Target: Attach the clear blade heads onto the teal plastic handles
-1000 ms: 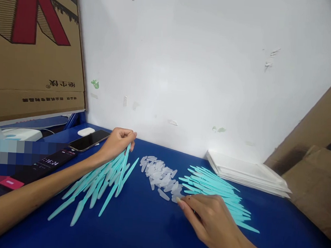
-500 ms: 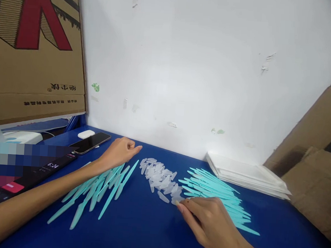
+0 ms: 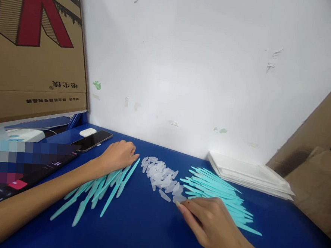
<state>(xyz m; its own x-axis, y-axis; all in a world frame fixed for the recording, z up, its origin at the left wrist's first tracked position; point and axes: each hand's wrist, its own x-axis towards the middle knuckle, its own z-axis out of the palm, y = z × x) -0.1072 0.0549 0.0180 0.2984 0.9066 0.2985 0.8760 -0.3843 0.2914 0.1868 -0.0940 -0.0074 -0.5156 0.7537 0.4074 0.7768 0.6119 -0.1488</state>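
Note:
Over the upper end of the left bunch of slim turquoise eyebrow razors [image 3: 86, 201] is my left hand [image 3: 120, 153], its fingers curled in and its thumb bent down. I see nothing in it; its palm side is hidden. Several razors in that bunch have pale covers on their blades. My right hand [image 3: 209, 216] is closed in a pinch, thumb and index fingertip at the near end of a heap of frosted blade covers [image 3: 162, 176]. The nearest cover meets these fingertips, though their grip is partly hidden. Behind that hand lies a second bunch of turquoise razors [image 3: 217, 189].
White flat sheets [image 3: 249, 174] are stacked at the back right, against the wall. A phone [image 3: 95, 140], a white case [image 3: 88, 132] and a lit screen [image 3: 42, 169] lie to the left. Cardboard boxes [image 3: 40, 67] flank the blue table [image 3: 136, 227].
My left thumb has folded down from sticking out sideways, and that hand has dropped slightly. My right hand keeps its pinch beside the covers. The view has shifted a little.

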